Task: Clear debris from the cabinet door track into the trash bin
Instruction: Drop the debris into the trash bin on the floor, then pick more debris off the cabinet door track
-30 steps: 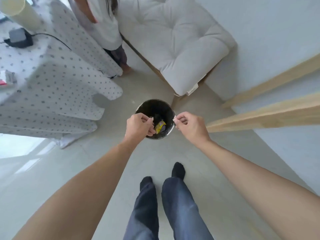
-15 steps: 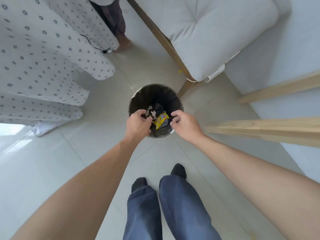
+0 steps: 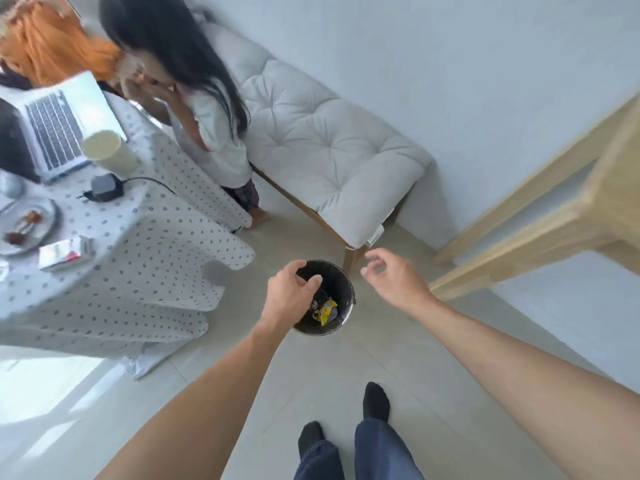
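1. We find the left hand (image 3: 289, 294) above the left part of the trash bin (image 3: 348, 284), fingers loosely curled and apart, pinching nothing that we can see.
2. We find the right hand (image 3: 394, 280) to the right of the bin and clear of its rim, fingers spread and empty.
3. We note the change: half a second ago both hands sat low at the bin's mouth with fingertips closed; now both are raised and parted, the right one swung off to the side.
4. We judge the carried debris released. Small scraps lie in the bin beside a yellow wrapper (image 3: 327, 311).
5. The bin stands on the floor by the cushioned bench (image 3: 332, 154).
6. We cannot see the cabinet door track, so remaining debris is unconfirmed.
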Motion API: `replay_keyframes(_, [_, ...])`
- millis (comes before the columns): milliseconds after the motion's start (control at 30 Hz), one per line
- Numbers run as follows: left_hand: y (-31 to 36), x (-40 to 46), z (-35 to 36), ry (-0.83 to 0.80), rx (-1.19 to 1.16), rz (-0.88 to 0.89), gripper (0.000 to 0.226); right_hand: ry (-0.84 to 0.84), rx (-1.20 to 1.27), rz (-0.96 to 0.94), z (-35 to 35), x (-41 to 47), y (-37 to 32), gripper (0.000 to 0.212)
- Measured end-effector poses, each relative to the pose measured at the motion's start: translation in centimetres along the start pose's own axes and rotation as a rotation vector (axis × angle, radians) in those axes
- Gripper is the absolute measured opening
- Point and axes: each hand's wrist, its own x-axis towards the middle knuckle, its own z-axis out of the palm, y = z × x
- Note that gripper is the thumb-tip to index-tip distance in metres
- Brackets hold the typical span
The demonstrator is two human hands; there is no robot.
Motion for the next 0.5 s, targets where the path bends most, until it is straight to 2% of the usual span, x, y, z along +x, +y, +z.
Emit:
replay_keyframes(167, [9.8, -5.7, -3.6, -0.019, 0.03, 0.216, 0.059, 0.214, 0.115, 0.016, -8.8, -8.3, -4.1, 0.029])
replay_keyframes(233, [13.6, -7.8, -4.0, -0.034, 0.024, 0.306, 0.059, 0.315, 0.142, 0.032, -12.1, -11.8, -4.7, 0.033])
replay_keyframes(500, [25.9, -14.1, -1.4, -0.146, 0.088, 0.626, 0.055, 0.606, 0.236, 0.125, -22.3, -22.4, -2.5, 0.031])
